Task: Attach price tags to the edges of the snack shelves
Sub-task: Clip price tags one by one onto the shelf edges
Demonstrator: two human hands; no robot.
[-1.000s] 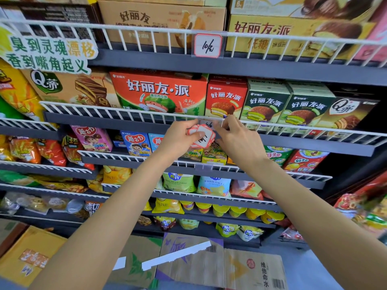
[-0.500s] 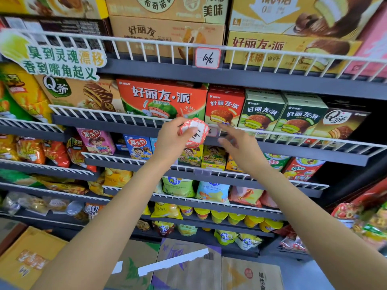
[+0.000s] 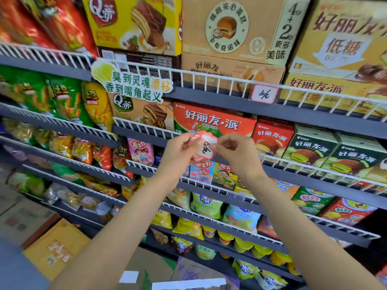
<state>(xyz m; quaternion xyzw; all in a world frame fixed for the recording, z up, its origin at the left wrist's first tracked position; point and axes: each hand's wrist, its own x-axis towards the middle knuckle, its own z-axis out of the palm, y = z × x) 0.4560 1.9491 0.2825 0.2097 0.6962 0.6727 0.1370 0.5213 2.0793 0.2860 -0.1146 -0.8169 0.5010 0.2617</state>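
In front of the second shelf's white wire rail (image 3: 146, 130), both hands are up and meeting. The left hand (image 3: 178, 152) pinches a small stack of red-bordered price tags (image 3: 204, 146) from the left; the right hand (image 3: 237, 152) grips the top tag by its right edge with thumb and fingertips. The handwritten face tilts toward the camera. The tags sit just in front of the red pie box (image 3: 215, 122), close to the rail, though whether they touch it is hard to say. One shelf up, a tag reading 10 (image 3: 264, 94) is already fixed on the wire edge. To the right, the rail runs bare past the green boxes (image 3: 312, 149), plenty of free edge there. Cardboard cartons (image 3: 56, 248) sit on the floor below.
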